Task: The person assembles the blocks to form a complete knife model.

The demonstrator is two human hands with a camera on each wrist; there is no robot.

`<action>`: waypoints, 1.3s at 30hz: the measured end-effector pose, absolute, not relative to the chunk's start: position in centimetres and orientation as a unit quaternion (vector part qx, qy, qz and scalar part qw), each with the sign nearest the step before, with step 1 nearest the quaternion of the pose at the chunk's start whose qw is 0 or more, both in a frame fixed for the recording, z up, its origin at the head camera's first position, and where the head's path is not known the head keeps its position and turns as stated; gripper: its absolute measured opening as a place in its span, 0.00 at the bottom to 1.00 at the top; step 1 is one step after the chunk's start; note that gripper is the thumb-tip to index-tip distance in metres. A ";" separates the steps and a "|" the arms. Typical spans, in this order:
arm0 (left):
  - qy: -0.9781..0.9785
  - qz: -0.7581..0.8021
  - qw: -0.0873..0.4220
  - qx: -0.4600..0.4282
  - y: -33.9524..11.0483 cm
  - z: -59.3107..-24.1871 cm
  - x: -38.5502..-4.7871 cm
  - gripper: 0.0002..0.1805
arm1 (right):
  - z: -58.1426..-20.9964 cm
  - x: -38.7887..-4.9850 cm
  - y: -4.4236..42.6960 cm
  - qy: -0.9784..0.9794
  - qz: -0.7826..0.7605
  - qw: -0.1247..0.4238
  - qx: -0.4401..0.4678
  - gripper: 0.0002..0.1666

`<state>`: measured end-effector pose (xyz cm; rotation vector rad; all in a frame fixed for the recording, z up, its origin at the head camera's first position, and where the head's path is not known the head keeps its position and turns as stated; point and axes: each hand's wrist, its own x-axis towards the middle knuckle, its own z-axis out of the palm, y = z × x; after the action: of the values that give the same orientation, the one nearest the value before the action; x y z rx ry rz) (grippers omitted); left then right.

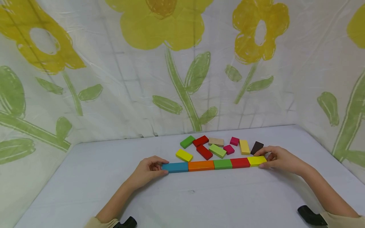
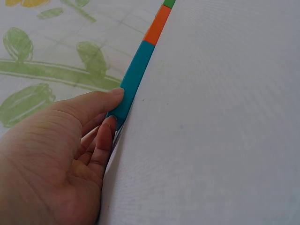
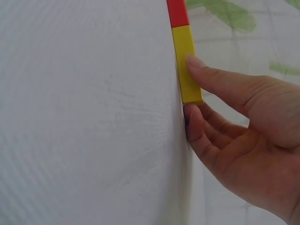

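Observation:
A straight row of flat rectangular blocks lies across the white table: a blue block, an orange block, a green block, a red block and a yellow block. The left hand pinches the blue end; in the left wrist view its thumb lies on the blue block with a fingertip at the block's end. At the other end the right hand pinches the yellow block, thumb on its side and a finger curled at its end. Neighbouring blocks touch.
Behind the row lie several loose blocks, among them a yellow block, a red block, a light green block, a tan block and a dark brown block. A flower-painted sheet hangs behind the table.

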<state>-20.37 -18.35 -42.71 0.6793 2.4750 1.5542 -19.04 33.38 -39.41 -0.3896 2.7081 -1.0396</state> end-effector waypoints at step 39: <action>0.831 0.508 0.070 0.218 -18.3 -42.7 -20.4 0.17 | -35.7 -21.0 26.2 0.897 -0.387 0.066 -0.205 0.21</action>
<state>-20.38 -18.32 -42.71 0.6552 2.4999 1.5281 -20.95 26.20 -35.73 -0.6175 2.7036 -1.1670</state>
